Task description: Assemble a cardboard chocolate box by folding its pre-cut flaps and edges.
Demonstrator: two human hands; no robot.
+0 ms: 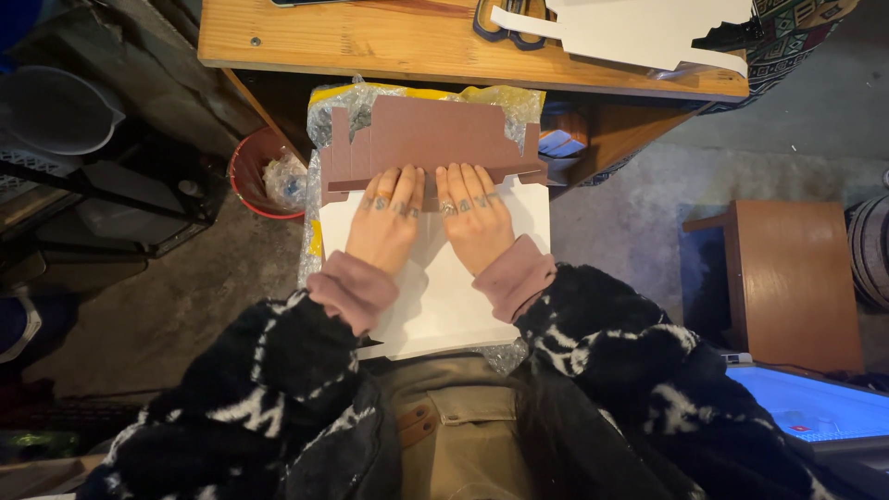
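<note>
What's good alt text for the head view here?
Seen from above, a person's left hand and right hand press flat, side by side, on a fold where a brown cardboard cutout meets its white panel on their lap. Crinkled plastic wrap lies beneath it; scissors and a white cutout sit on a wooden table ahead.

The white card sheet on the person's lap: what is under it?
Clear bubble wrap pokes out below the white card sheet and along its left edge, with a yellow strip. What lies beneath its middle is covered.
</note>
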